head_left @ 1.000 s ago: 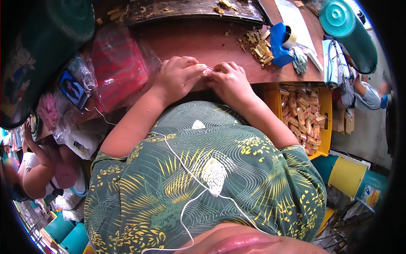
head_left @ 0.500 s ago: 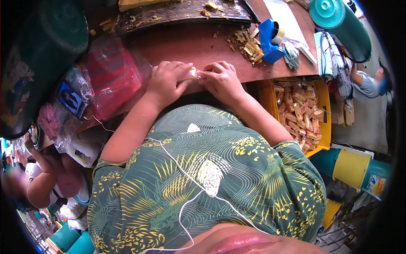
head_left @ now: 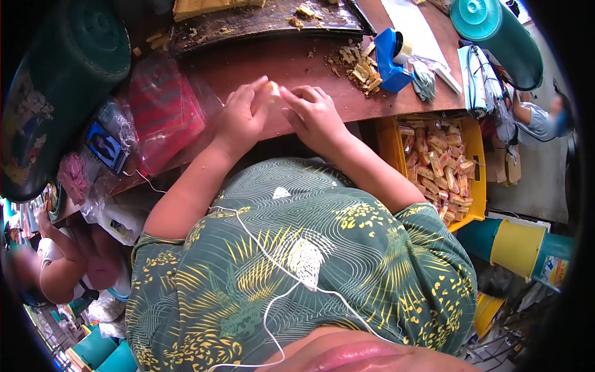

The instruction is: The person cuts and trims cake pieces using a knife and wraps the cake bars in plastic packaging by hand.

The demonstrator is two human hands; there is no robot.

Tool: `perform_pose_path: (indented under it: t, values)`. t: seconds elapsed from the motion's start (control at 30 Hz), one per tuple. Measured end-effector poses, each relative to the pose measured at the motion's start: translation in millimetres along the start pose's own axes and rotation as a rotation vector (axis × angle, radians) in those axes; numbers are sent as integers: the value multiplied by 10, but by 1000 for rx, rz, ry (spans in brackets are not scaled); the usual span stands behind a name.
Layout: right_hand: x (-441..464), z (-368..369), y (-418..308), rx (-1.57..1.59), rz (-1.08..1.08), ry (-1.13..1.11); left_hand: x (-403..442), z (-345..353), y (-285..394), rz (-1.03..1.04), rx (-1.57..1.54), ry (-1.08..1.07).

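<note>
Above the table's front edge, a small pale-yellow wrapped snack piece [head_left: 273, 88] sits between my two hands, partly covered by fingers. My left hand [head_left: 242, 118] is closed on it, gripping it between thumb and fingers. My right hand [head_left: 317, 116] has its index fingertip against the right end of the piece, with the thumb held apart below. Red-printed plastic wrappers [head_left: 164, 115] lie in a stack left of my left hand. To the right below the table, a yellow crate [head_left: 477, 186] holds many wrapped snack pieces [head_left: 437, 164].
A dark baking tray [head_left: 266, 31] with yellow slabs and crumbs lies at the back. Broken pieces [head_left: 362, 71] are heaped by a blue tape dispenser [head_left: 390, 65]. Green bins [head_left: 496, 37] stand right and left. One person sits at left, another at far right.
Both hands have risen slightly and shifted left with the piece. My right hand's fingers have loosened from their pinch, and its thumb has spread away.
</note>
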State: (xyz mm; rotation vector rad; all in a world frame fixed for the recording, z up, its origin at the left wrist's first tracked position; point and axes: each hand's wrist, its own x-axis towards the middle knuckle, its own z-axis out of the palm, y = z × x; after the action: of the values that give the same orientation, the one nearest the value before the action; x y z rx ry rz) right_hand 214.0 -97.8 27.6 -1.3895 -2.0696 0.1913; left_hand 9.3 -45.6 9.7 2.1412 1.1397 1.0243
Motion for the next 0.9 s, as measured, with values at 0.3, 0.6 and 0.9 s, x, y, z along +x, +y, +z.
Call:
perform_pose_path:
  t: [0.3, 0.6, 0.9]
  values:
    - [63, -437, -221, -58, -160, 192, 469, -1, 714, -530, -1541, -370]
    - [-330, -1263, 1905, 122, 655, 583, 276, -125, 400, -726, -1341, -176]
    - [-250, -1186, 1536, -107, 558, 509, 229, -143, 529, -725, -1295, -262]
